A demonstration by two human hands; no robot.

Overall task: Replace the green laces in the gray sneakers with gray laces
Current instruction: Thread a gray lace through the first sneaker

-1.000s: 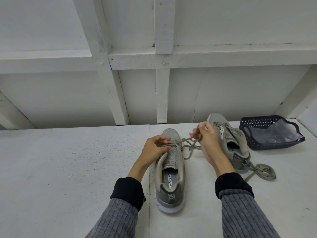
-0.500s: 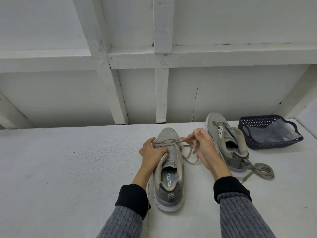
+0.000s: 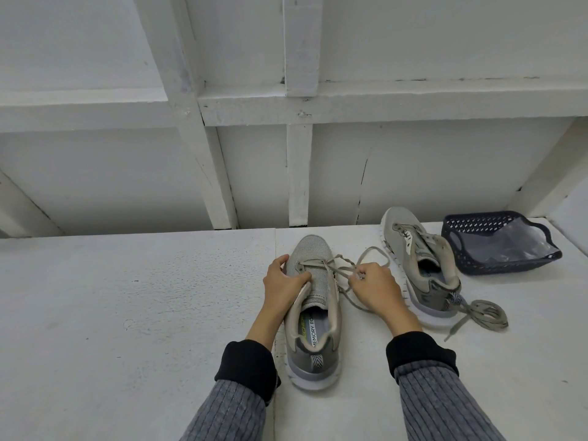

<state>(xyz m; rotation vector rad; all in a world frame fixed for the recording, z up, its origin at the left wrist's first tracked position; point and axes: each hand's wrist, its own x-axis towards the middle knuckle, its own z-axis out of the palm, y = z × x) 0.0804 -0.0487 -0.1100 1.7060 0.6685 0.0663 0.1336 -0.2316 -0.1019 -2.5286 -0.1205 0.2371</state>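
Note:
A gray sneaker (image 3: 313, 316) stands on the white table, toe pointing away, between my hands. My left hand (image 3: 283, 283) grips its left side near the eyelets, thumb on the toe side. My right hand (image 3: 374, 288) pinches a gray lace (image 3: 370, 254) that runs through the front eyelets and loops out to the right. A second gray sneaker (image 3: 416, 262) lies further right. A loose coiled lace (image 3: 485, 316), grayish, sits by its heel. No clearly green lace shows.
A dark blue perforated basket (image 3: 461, 253) with a clear plastic bag (image 3: 512, 246) inside stands at the back right. White wall framing rises behind the table (image 3: 127, 313). A seam runs down the tabletop under my left forearm.
My right hand came down from above the toe to the sneaker's right side, the lace now slack in a loop. My left hand shifted to grip the shoe's side.

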